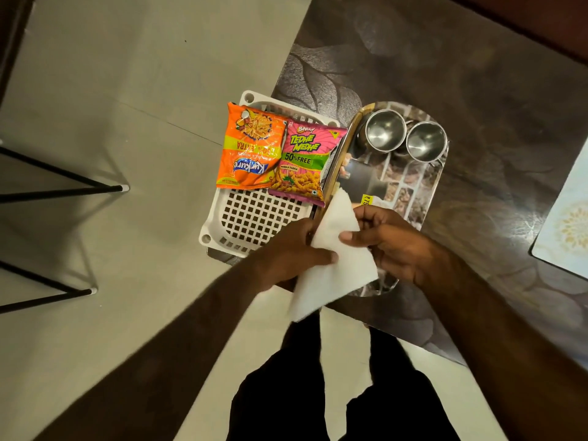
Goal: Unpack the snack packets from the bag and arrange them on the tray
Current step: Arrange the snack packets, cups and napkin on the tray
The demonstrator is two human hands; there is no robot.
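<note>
An orange Kurkure packet and a pink Tedhe Medhe packet lie side by side on the far half of a white perforated plastic tray. The tray overhangs the table's left edge. I hold a flat white bag over the tray's near right corner. My left hand grips its left edge. My right hand pinches its right side, thumb on top. What is inside the bag is hidden.
A shiny steel tray with two steel cups lies right of the white tray on a dark patterned table. A pale placemat is at the right edge. Black stand legs are on the floor at left.
</note>
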